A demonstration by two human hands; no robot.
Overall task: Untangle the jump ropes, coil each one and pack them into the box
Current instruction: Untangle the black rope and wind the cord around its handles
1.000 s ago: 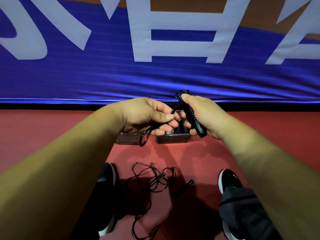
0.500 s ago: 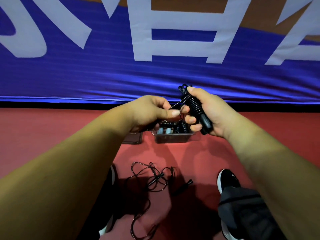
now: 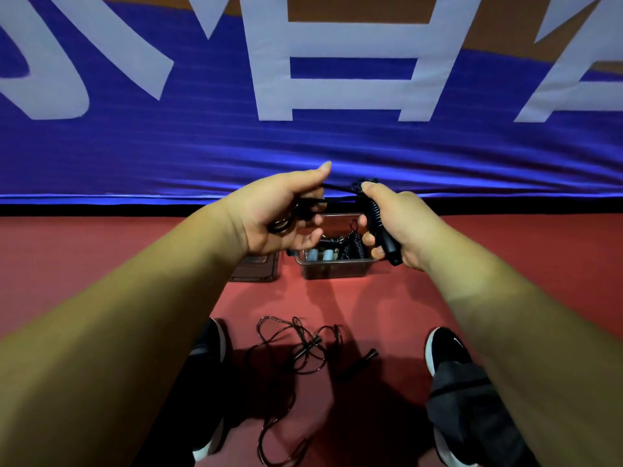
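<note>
My right hand (image 3: 401, 224) grips the black ribbed handles of a jump rope (image 3: 381, 227), held upright above the box. The thin black cord runs from the handle tops leftward to my left hand (image 3: 279, 214), which holds loops of that cord in its palm, index finger stretched out. Below both hands, a clear plastic box (image 3: 337, 267) stands on the red floor with coiled ropes and pale blue handles inside. Another black jump rope (image 3: 296, 352) lies tangled on the floor between my feet, one of its handles (image 3: 365, 357) off to the right.
The box's lid (image 3: 256, 269) lies flat on the floor just left of the box. A blue banner with white letters (image 3: 303, 146) rises right behind it. My black shoes (image 3: 445, 348) flank the tangled rope.
Both hands have risen and drawn apart. My left hand has turned palm-up, index finger extended, with cord loops in it. The right hand keeps its grip on the handles.
</note>
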